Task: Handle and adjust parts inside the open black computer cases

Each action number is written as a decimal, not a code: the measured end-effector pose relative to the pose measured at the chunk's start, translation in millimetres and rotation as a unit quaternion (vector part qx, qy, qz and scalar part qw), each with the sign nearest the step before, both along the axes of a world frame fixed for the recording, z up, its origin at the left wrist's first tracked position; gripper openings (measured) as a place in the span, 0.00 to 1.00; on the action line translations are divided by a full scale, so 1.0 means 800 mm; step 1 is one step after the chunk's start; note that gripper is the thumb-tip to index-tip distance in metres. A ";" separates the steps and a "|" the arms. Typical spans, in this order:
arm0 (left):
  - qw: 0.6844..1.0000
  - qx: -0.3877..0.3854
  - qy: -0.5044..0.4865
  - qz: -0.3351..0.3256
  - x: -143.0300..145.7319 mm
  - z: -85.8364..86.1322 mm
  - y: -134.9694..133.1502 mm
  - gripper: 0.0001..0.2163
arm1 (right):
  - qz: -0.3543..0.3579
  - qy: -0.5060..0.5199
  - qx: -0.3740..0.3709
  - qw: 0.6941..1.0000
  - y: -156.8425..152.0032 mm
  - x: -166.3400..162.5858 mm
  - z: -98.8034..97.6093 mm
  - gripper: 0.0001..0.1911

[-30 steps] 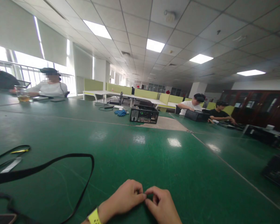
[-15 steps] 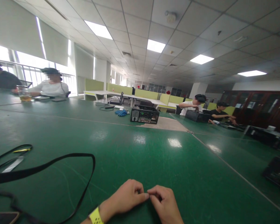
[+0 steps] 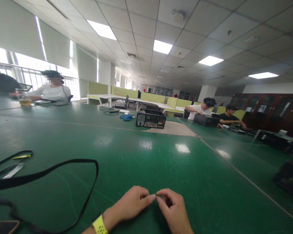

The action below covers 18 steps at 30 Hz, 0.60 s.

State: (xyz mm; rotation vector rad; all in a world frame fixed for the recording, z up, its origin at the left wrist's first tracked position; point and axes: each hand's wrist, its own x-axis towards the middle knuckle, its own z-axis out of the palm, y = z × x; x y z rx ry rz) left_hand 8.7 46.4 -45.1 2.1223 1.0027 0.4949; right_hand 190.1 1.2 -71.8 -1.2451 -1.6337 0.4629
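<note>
Over the last second my left hand and right hand have edged slightly apart, fingertips now only just meeting. Both sets of fingers are pinched on something too small to identify, low over the green worktop, right of the black strap.

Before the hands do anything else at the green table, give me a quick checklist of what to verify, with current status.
1. Left hand and right hand fingertips meet: ok.
2. Something pinched between them: cannot tell, too small.
3. Both hands fully in view: not ok, cut by the lower edge.
4. Black strap apart from hands: ok.
5. Green table bare just ahead of hands: ok.
</note>
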 end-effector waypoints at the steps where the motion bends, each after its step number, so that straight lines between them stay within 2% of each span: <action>1: 1.000 -0.001 0.001 0.000 0.000 0.001 0.000 0.22 | 0.001 0.003 -0.002 1.000 -0.001 0.000 0.001 0.07; 6: 1.000 0.000 0.004 0.000 0.001 0.007 -0.002 0.23 | 0.001 0.052 -0.036 0.998 -0.004 0.000 0.001 0.11; 12: 1.000 -0.007 0.006 0.008 0.001 0.007 -0.003 0.22 | 0.023 0.215 -0.106 0.971 -0.003 -0.001 -0.003 0.17; 18: 1.000 -0.014 0.007 0.008 0.002 0.005 -0.003 0.22 | -0.001 0.212 -0.089 0.973 -0.005 0.001 -0.002 0.13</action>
